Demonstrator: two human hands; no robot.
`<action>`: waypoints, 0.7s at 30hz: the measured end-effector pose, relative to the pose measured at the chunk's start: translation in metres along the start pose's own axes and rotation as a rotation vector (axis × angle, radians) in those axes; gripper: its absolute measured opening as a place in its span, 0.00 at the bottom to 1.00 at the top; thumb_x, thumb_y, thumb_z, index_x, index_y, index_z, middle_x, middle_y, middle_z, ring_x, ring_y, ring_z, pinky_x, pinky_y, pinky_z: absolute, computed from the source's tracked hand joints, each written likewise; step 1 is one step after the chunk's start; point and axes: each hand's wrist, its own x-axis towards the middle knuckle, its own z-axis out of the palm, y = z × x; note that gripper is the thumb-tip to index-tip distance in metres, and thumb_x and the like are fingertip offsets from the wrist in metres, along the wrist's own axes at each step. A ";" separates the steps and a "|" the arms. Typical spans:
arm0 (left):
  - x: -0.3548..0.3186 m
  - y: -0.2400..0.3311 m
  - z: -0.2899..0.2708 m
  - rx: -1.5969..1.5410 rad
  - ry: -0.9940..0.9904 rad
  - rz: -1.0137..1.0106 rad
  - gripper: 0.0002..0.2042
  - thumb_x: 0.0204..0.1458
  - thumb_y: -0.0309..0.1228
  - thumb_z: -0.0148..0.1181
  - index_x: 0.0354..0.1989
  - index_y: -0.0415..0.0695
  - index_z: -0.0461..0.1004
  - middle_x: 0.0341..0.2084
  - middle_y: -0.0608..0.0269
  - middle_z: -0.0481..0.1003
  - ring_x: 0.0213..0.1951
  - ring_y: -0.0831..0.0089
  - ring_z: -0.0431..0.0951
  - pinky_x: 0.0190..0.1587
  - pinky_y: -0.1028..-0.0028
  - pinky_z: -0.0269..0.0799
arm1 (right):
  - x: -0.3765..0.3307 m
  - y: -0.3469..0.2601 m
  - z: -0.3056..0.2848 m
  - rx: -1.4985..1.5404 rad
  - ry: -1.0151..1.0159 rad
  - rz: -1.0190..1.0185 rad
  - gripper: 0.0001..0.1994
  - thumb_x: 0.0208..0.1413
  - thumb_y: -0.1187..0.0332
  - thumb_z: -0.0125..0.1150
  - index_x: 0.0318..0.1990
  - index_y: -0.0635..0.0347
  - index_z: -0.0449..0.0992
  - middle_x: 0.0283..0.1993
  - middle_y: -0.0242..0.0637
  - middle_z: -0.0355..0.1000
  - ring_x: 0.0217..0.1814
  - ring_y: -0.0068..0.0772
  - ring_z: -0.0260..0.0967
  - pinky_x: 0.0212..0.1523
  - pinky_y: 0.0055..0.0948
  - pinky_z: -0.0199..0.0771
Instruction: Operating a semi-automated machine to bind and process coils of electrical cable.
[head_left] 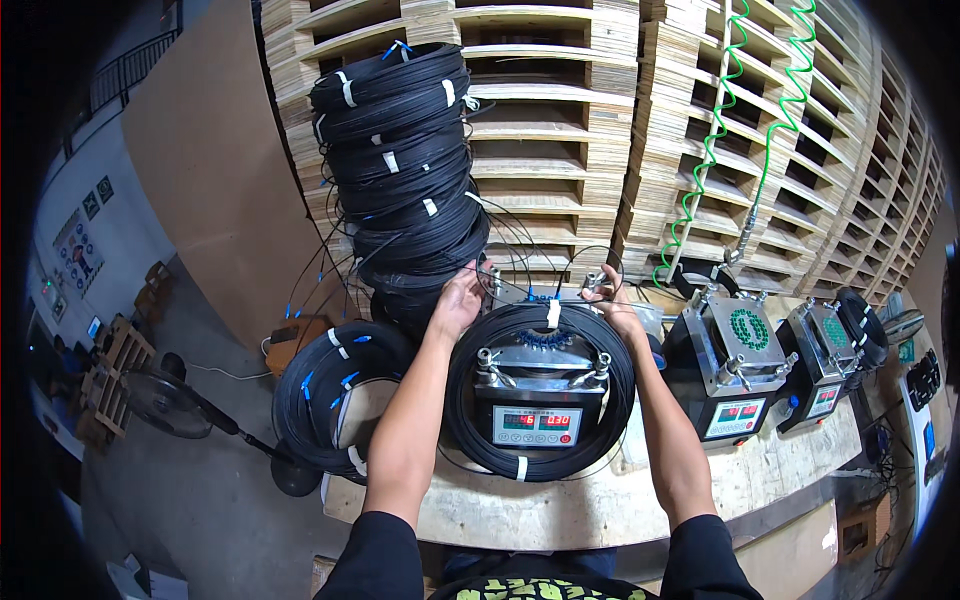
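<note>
**Both hands at the far rim of a black cable coil on the winding machine**

The left hand (458, 300) has its grip curled at the far left edge of the black cable coil (540, 395), fingers bent around thin strands there; how firmly it pinches them cannot be told. The right hand (612, 302) reaches to the far right edge of the same coil, fingers closed about a small metal fitting (593, 281) with thin cable looping from it.

The coil lies flat around a grey winding machine (537, 385) with two red digital readouts on its front, bound by white ties (553, 313). It sits on the wooden worktop (560, 510), directly ahead of the person.

Behind the left hand rises a tall stack of finished black coils (400, 170). Another coil with blue clips (335, 400) lies left of the machine. To the right stand two more similar machines (735, 370), and green spiral hoses (720, 130) hang before stacked wooden pallets (560, 120). A floor fan (165, 400) stands lower left.
</note>
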 end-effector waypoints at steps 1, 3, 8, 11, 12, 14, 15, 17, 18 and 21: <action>-0.006 0.000 0.009 -0.194 0.033 -0.061 0.03 0.62 0.27 0.57 0.38 0.43 0.76 0.42 0.57 0.80 0.33 0.70 0.78 0.39 0.74 0.75 | 0.000 0.005 -0.007 -0.006 0.009 0.000 0.47 0.50 0.64 0.77 0.74 0.39 0.52 0.45 0.31 0.66 0.41 0.22 0.68 0.29 0.23 0.59; -0.005 0.002 0.019 -0.141 0.067 -0.093 0.06 0.62 0.34 0.60 0.35 0.47 0.75 0.35 0.63 0.80 0.28 0.73 0.77 0.34 0.76 0.73 | 0.007 0.016 -0.018 0.081 -0.009 -0.044 0.44 0.53 0.72 0.72 0.74 0.38 0.51 0.44 0.30 0.67 0.42 0.22 0.73 0.27 0.23 0.58; 0.007 0.001 -0.011 0.414 -0.011 -0.002 0.14 0.59 0.47 0.64 0.33 0.50 0.77 0.23 0.74 0.76 0.23 0.82 0.73 0.24 0.78 0.63 | 0.013 0.015 -0.001 0.059 -0.064 -0.044 0.44 0.55 0.78 0.67 0.74 0.38 0.48 0.43 0.31 0.69 0.43 0.23 0.75 0.27 0.22 0.59; 0.008 -0.003 -0.012 0.322 -0.107 -0.013 0.11 0.61 0.43 0.63 0.37 0.47 0.79 0.28 0.73 0.78 0.29 0.81 0.76 0.30 0.78 0.68 | 0.015 0.017 -0.004 0.119 -0.039 -0.034 0.45 0.55 0.75 0.69 0.74 0.38 0.47 0.44 0.32 0.71 0.42 0.22 0.75 0.28 0.22 0.60; 0.007 -0.005 -0.010 0.193 -0.103 -0.047 0.10 0.61 0.41 0.63 0.40 0.47 0.79 0.31 0.72 0.79 0.32 0.80 0.77 0.33 0.77 0.69 | 0.015 0.017 -0.005 0.094 -0.030 -0.054 0.45 0.55 0.73 0.70 0.74 0.38 0.47 0.42 0.31 0.71 0.41 0.21 0.74 0.28 0.22 0.60; 0.002 -0.005 -0.004 0.064 -0.094 -0.085 0.10 0.62 0.39 0.62 0.42 0.47 0.79 0.33 0.71 0.80 0.34 0.79 0.78 0.36 0.77 0.71 | 0.011 0.014 -0.003 0.098 0.003 -0.003 0.45 0.54 0.71 0.72 0.74 0.39 0.48 0.39 0.28 0.70 0.34 0.18 0.68 0.26 0.21 0.56; 0.000 -0.003 -0.001 0.055 -0.106 -0.099 0.09 0.61 0.39 0.62 0.41 0.48 0.79 0.35 0.71 0.80 0.35 0.78 0.78 0.37 0.76 0.71 | 0.011 0.013 -0.003 0.098 0.003 -0.001 0.45 0.54 0.71 0.72 0.74 0.39 0.48 0.39 0.28 0.70 0.34 0.18 0.68 0.26 0.21 0.56; 0.000 0.001 0.000 0.048 -0.123 -0.109 0.08 0.61 0.39 0.62 0.41 0.49 0.78 0.36 0.70 0.80 0.36 0.77 0.77 0.37 0.76 0.71 | 0.012 0.014 -0.004 0.058 -0.043 -0.067 0.45 0.53 0.71 0.73 0.74 0.40 0.50 0.38 0.27 0.69 0.30 0.15 0.62 0.24 0.19 0.53; 0.004 0.000 -0.001 0.096 -0.094 -0.080 0.10 0.60 0.42 0.63 0.39 0.48 0.77 0.32 0.70 0.79 0.32 0.76 0.77 0.35 0.74 0.73 | 0.013 0.015 -0.004 0.095 -0.033 -0.054 0.44 0.52 0.71 0.74 0.73 0.41 0.52 0.38 0.26 0.68 0.28 0.14 0.58 0.23 0.18 0.52; 0.014 -0.003 -0.014 0.282 0.004 -0.014 0.15 0.58 0.47 0.65 0.34 0.49 0.76 0.25 0.70 0.78 0.25 0.76 0.76 0.30 0.74 0.71 | 0.018 0.023 -0.005 0.079 -0.005 -0.062 0.45 0.52 0.72 0.74 0.73 0.40 0.52 0.39 0.25 0.67 0.29 0.15 0.59 0.24 0.19 0.54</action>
